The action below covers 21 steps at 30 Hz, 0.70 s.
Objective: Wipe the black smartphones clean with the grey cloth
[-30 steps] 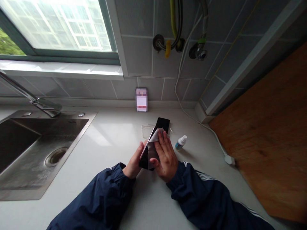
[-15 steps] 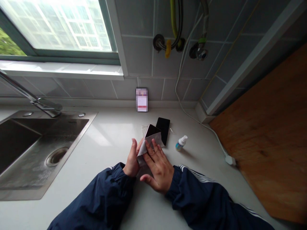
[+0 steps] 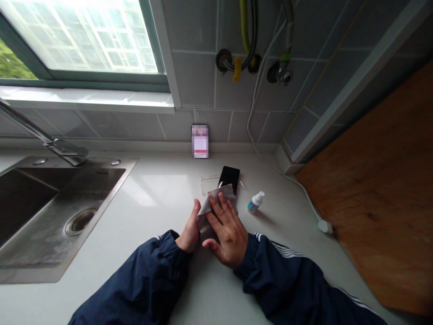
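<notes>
My right hand [image 3: 226, 230] lies spread over a grey microfibre cloth [image 3: 218, 202], pressing it from above. My left hand [image 3: 190, 228] holds the cloth's left side, its fingers mostly hidden behind the fold. Beneath the cloth, a sliver of a dark phone [image 3: 222, 184] shows between my hands, the rest covered. Just beyond, a black smartphone [image 3: 230, 177] lies flat on the counter, its lower end tucked behind the cloth. A clear plastic sheet [image 3: 208, 184] lies to its left.
A small white-capped spray bottle [image 3: 256, 201] stands to the right of my hands. A phone [image 3: 200, 141] leans against the tiled wall. A steel sink [image 3: 126, 168] and faucet [image 3: 66, 151] are at left, and a wooden board [image 3: 368, 194] at right.
The cloth has slid up over the held phone, hiding the dark face that showed before. My right hand now rests flatter on the cloth.
</notes>
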Tool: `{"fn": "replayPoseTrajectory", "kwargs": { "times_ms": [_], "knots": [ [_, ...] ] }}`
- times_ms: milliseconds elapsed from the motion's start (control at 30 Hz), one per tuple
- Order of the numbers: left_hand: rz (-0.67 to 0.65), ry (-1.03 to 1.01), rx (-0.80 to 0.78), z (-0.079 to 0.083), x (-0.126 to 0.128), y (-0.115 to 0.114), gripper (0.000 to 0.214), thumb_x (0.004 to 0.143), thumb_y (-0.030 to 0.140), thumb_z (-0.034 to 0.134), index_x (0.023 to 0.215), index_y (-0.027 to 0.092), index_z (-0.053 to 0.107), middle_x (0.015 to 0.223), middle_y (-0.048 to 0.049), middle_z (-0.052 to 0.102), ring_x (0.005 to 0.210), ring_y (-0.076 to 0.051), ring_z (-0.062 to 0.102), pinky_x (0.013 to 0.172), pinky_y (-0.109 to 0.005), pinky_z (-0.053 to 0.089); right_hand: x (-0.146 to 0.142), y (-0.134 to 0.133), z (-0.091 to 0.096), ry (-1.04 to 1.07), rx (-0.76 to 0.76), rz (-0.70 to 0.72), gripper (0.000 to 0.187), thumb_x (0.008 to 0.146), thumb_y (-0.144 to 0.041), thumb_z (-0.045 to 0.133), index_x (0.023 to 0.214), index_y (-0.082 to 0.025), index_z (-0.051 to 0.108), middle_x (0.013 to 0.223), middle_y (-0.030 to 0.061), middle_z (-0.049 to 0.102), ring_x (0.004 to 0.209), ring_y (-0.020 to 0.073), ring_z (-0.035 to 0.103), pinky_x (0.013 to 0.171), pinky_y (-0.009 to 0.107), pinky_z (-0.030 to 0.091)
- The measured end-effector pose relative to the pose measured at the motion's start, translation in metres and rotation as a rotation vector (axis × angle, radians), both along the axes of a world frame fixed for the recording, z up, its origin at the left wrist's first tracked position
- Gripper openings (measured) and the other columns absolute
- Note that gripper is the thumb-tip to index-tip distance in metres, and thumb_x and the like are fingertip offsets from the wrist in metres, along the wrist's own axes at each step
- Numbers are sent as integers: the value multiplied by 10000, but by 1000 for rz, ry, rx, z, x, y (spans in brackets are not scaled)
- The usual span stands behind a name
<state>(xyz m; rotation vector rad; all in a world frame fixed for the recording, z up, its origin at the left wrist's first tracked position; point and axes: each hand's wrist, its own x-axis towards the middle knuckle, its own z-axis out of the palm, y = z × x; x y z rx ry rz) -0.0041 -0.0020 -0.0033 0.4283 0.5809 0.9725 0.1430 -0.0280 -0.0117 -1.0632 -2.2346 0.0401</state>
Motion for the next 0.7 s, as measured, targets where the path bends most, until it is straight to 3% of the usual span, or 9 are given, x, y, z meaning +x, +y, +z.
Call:
{"fn": "replayPoseTrajectory", "kwargs": {
  "times_ms": [167, 267, 367, 700],
  "knots": [
    [18, 99, 143, 0, 4, -3, 670, 915, 720, 564, 1317, 209, 724, 1535, -75, 579, 1595, -281, 199, 1325, -403, 37, 4, 7, -6, 90, 44, -53, 820, 1041, -702, 146, 1667, -181, 243, 1738, 112, 197, 1609, 362, 153, 1265, 591, 271],
    [-41, 88, 138, 0, 4, -3, 705, 873, 755, 592, 1276, 198, 748, 1497, -93, 615, 1588, -314, 224, 1328, -444, 64, 6, 11, -6, 115, 47, -48, 797, 1048, -692, 168, 1671, -199, 229, 1748, 103, 152, 1608, 374, 146, 1265, 602, 264],
    [4, 88, 152, 2, 4, -3, 642, 905, 693, 608, 1268, 183, 749, 1473, -99, 639, 1588, -312, 240, 1329, -435, 78, 9, 14, -6, 126, 50, -46, 786, 1053, -683, 178, 1674, -205, 217, 1753, 100, 124, 1609, 381, 132, 1264, 609, 268],
    [4, 89, 265, 10, 4, -1, 614, 937, 653, 592, 1253, 153, 754, 1373, -121, 707, 1478, -355, 458, 1284, -441, 248, 16, 21, -6, 98, 41, -34, 795, 1056, -679, 184, 1684, -192, 161, 1754, 107, 110, 1610, 383, 123, 1259, 634, 285]
  ]
}}
